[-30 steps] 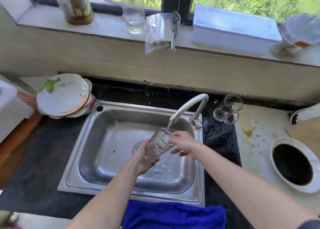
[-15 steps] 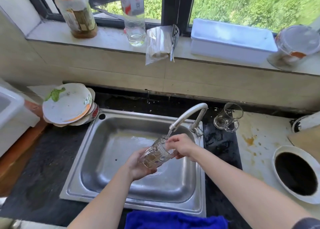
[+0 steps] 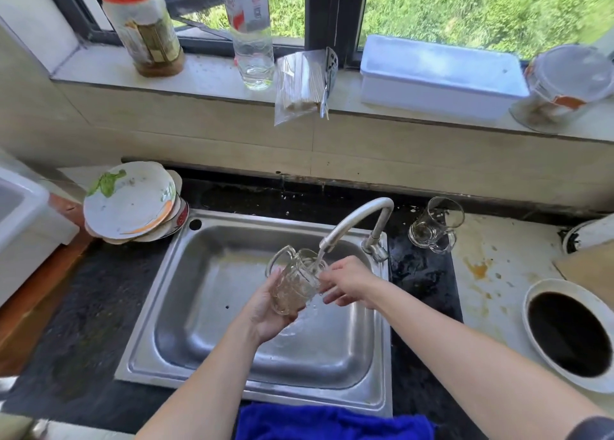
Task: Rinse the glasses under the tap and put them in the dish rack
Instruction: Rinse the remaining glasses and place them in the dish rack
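I have the glass mug [image 3: 294, 285] held over the steel sink [image 3: 212, 306], its mouth tipped up toward the spout of the tap [image 3: 352, 222] so the thin stream of water runs into it. My left hand [image 3: 265, 316] cups the mug from below — fingers wrapped round its base and lower wall, a closed grip on the glass. The mug's handle [image 3: 277, 260] sticks out at about 10 o'clock from the body. My right hand [image 3: 347, 283] sits at 3 o'clock of the mug, fingers curled and touching the rim side; whether that grip truly clamps the glass or only rests on it I cannot tell.

A second glass mug [image 3: 435, 225] stands upright on the tabletop [image 3: 498, 273] at 2 o'clock from the sink, just beside the tap's base, well apart from my hands. At 10 o'clock of the sink a stack of dirty plates [image 3: 131, 202] leans over the sink's corner. At 3 o'clock, far right, a white bowl [image 3: 538, 301] holds dark liquid. A blue cloth [image 3: 332, 421] lies at 6 o'clock — right at the sink's near rim. On the window sill [image 3: 206, 75] at 12 o'clock stand a jar with an orange lid [image 3: 141, 24], a clear plastic bottle [image 3: 251, 30] and a white lidded box [image 3: 438, 77].
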`<state>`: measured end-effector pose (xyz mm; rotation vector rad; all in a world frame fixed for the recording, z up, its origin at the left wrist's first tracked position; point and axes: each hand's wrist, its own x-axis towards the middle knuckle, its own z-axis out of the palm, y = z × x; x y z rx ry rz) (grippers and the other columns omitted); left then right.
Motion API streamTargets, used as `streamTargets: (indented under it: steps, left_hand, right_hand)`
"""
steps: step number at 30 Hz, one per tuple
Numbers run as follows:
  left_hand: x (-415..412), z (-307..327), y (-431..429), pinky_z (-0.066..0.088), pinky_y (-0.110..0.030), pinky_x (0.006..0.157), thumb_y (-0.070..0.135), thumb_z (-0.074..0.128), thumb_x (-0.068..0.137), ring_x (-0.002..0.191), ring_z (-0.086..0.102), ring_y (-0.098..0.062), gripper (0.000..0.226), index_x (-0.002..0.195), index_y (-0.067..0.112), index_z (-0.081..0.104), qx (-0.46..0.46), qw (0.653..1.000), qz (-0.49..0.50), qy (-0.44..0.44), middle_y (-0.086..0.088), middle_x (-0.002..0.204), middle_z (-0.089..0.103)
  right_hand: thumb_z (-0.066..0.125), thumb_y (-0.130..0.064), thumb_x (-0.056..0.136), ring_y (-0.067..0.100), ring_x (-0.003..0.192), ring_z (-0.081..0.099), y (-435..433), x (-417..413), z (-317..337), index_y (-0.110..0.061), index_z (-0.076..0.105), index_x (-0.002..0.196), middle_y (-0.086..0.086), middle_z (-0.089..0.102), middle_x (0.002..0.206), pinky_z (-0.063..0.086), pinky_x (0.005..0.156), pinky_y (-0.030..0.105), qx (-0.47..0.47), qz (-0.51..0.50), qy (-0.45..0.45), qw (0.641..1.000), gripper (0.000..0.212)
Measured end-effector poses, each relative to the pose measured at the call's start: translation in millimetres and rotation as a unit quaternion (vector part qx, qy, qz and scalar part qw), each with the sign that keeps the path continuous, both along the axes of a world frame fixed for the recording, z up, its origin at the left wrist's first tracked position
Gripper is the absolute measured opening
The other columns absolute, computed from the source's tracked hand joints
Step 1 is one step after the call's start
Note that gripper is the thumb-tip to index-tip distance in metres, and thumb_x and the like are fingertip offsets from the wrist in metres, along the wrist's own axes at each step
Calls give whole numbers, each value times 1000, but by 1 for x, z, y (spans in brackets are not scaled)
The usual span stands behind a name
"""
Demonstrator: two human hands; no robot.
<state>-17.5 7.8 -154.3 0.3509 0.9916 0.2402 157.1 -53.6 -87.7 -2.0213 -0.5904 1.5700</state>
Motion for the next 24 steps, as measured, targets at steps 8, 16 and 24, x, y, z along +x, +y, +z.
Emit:
streamTargets:
  steps: [8,16,24]
  left_hand:
    - [-1,-1,-2,42,-32,63,36,47,92,72,57,-26,34,99,9,67,-17,1000,26,-4,-13,87,69]
    - [-2,-1,2,33,-25,51,46,54,83,58,56,-23,37,87,15,73,-8,996,-85,17,-7,84,64]
    - [-7,14,-4,49,-28,53,48,42,95,69,61,-29,48,105,11,71,-29,995,-93,-37,-15,95,67]
  right_hand:
    - [62,-2,90,17,58,66,3,0,-1,1,70,91,12,68,74,51,49,22,57,-12,-46,997,8]
    - [79,-33,76,14,84,69,7,4,3,-21,64,106,-8,69,97,53,71,30,71,129,-198,969,36]
    - [75,-40,82,29,72,64,3,6,-2,-26,72,63,6,71,76,54,74,46,118,111,-186,969,24]
